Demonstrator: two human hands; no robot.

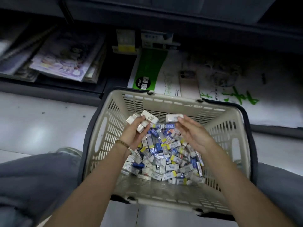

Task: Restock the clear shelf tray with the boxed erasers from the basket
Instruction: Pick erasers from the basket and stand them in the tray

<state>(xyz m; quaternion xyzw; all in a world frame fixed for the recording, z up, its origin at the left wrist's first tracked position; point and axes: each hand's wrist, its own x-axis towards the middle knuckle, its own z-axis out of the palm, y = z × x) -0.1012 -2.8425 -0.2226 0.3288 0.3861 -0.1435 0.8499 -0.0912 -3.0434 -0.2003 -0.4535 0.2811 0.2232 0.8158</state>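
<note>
A beige slotted plastic basket (229, 128) stands on the floor between my knees, its bottom covered by a heap of small boxed erasers (165, 159) in white, blue and yellow. My left hand (137, 133) grips a bunch of several white eraser boxes (144, 120) above the heap. My right hand (191, 133) pinches a single white eraser box (173, 117) at its fingertips, close beside the left hand's bunch. No clear shelf tray shows in this view.
A low dark shelf runs along the top, holding spiral notebooks and illustrated books (65, 59) at left and paper packs with green print (150, 69) at right. A phone (188, 82) lies on the packs. My grey-trousered knees (32, 177) flank the basket on the pale tiled floor.
</note>
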